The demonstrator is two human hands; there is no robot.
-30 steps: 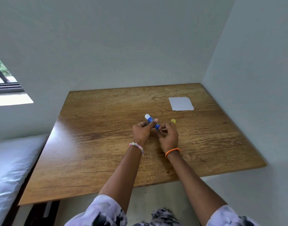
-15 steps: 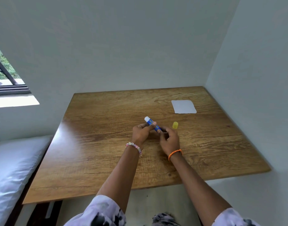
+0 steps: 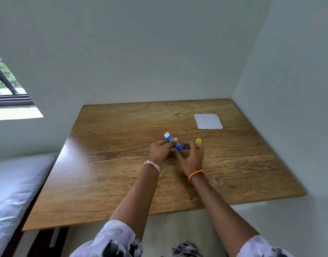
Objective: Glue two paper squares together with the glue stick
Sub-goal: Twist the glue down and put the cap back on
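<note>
My left hand [image 3: 160, 151] grips a blue glue stick [image 3: 171, 139] around its middle, just above the wooden table [image 3: 103, 164]. The stick's white end points up and to the far left. My right hand [image 3: 192, 160] hovers at the stick's blue lower end, fingers curled and apart, with a small gap to the stick. A yellow cap [image 3: 198, 141] stands on the table just beyond my right fingertips. White square paper [image 3: 208, 121] lies flat at the back right. I cannot tell whether it is one sheet or two stacked.
The table sits in a corner, with white walls behind it and along its right side. A white cushion [image 3: 14, 182] lies low on the left, next to the table's edge. A window [image 3: 5, 86] is at the far left.
My right hand has come off the stick's blue end and its fingers have spread. The yellow cap, near my right fingertips a second ago, now stands alone on the table. The camera tilted slightly.
</note>
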